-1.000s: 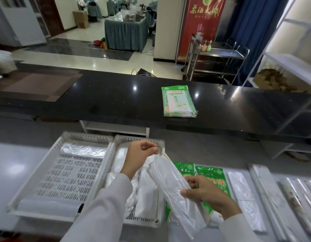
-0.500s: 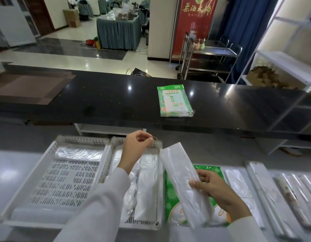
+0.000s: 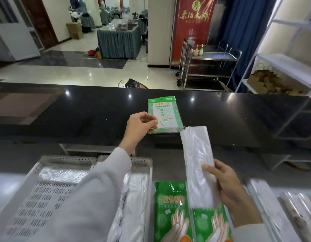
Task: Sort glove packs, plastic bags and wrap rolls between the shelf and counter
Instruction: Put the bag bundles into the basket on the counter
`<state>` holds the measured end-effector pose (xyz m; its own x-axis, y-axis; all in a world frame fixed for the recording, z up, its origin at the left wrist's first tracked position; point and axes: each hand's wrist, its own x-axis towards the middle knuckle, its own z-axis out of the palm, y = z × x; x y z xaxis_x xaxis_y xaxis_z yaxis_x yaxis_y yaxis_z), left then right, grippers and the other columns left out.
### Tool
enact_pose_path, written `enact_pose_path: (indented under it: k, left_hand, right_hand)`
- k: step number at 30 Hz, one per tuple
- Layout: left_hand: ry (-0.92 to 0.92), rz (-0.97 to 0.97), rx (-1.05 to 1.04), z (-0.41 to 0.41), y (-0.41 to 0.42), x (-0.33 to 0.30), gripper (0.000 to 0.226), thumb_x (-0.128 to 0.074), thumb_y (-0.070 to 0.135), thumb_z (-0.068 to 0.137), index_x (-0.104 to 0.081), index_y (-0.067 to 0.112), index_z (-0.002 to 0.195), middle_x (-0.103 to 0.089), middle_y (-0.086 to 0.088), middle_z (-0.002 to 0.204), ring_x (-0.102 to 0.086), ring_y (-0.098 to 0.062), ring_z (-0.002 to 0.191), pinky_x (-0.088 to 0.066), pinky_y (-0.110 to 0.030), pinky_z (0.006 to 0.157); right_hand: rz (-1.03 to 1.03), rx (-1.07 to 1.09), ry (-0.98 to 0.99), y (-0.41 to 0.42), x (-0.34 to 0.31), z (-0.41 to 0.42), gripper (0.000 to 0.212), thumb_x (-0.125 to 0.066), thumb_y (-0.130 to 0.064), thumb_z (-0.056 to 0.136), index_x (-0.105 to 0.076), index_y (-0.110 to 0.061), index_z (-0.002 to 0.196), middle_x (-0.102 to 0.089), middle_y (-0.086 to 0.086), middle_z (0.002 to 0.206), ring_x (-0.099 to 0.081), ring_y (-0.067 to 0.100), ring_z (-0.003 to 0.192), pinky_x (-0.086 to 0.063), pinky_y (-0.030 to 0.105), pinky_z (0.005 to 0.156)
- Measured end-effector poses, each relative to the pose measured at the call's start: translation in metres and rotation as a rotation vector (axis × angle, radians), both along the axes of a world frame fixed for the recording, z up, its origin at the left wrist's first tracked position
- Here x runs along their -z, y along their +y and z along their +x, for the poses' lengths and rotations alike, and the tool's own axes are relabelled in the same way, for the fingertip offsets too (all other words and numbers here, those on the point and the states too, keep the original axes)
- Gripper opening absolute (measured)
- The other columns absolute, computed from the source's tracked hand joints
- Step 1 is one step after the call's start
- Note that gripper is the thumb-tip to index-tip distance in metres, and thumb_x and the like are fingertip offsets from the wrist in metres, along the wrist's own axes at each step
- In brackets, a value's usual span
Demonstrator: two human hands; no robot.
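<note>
My right hand point(image 3: 229, 186) grips a folded stack of clear plastic bags point(image 3: 196, 154) by its lower half, holding it upright above the lower shelf. My left hand point(image 3: 140, 126) is raised over the black counter's near edge and pinches a thin rubber band point(image 3: 159, 123) between thumb and fingertips. Just behind that hand a green glove pack point(image 3: 164, 112) lies flat on the black counter point(image 3: 81, 116). Two more green glove packs point(image 3: 172, 212) lie side by side on the lower shelf under the bag stack.
Two white perforated trays point(image 3: 46, 191) with plastic bags point(image 3: 137, 189) sit at the lower left. Wrap rolls point(image 3: 301, 217) and flat clear packs point(image 3: 266, 198) lie at the lower right. Beyond the counter stand a steel trolley point(image 3: 212, 65) and a white shelf unit point(image 3: 287, 67).
My left hand let go of the bag stack's top and rose toward the counter with the thin band. My right hand lifted the bag stack higher and more upright.
</note>
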<state>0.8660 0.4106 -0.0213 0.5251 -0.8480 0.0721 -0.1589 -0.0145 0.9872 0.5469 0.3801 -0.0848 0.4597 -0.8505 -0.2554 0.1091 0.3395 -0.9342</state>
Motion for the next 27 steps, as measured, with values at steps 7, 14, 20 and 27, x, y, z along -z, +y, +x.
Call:
enact_pose_path:
  k: [7,14,20,27]
  left_hand:
    - [-0.032,0.099,-0.059,0.009,-0.090,0.000,0.008,-0.081,0.006,0.085,-0.076,0.010,0.090,-0.080,-0.010,0.090,-0.079,-0.021,0.076,-0.062,-0.030,0.070]
    - [-0.273,0.230,-0.146,0.021,-0.149,0.011,0.007,-0.081,0.009,0.084,-0.079,0.016,0.086,-0.079,-0.004,0.086,-0.077,-0.015,0.077,-0.065,-0.033,0.075]
    - [-0.589,0.445,-0.199,0.035,-0.155,0.022,0.015,-0.075,0.028,0.089,-0.072,0.036,0.076,-0.075,0.013,0.093,-0.071,-0.011,0.085,-0.059,-0.031,0.068]
    - [-0.723,0.474,-0.233,0.034,-0.125,0.013,0.047,-0.077,0.033,0.089,-0.061,0.029,0.133,-0.062,-0.001,0.122,-0.056,-0.024,0.117,-0.052,-0.043,0.092]
  right_hand:
    - [0.012,0.041,-0.063,-0.044,-0.012,0.000,0.034,-0.082,-0.018,0.072,-0.079,-0.007,0.104,-0.078,0.023,0.106,-0.077,0.033,0.081,-0.065,0.039,0.066]
    - [0.025,0.019,-0.063,-0.079,-0.012,0.002,0.039,-0.080,-0.017,0.073,-0.076,-0.005,0.109,-0.078,0.022,0.106,-0.077,0.032,0.081,-0.064,0.036,0.063]
    - [0.038,0.004,-0.058,-0.094,-0.004,0.003,0.042,-0.081,-0.019,0.072,-0.076,-0.005,0.111,-0.079,0.022,0.105,-0.077,0.033,0.082,-0.065,0.037,0.064]
    - [0.029,-0.016,-0.038,-0.082,-0.006,0.011,0.042,-0.082,-0.021,0.072,-0.075,-0.006,0.110,-0.078,0.021,0.105,-0.077,0.033,0.083,-0.064,0.038,0.066]
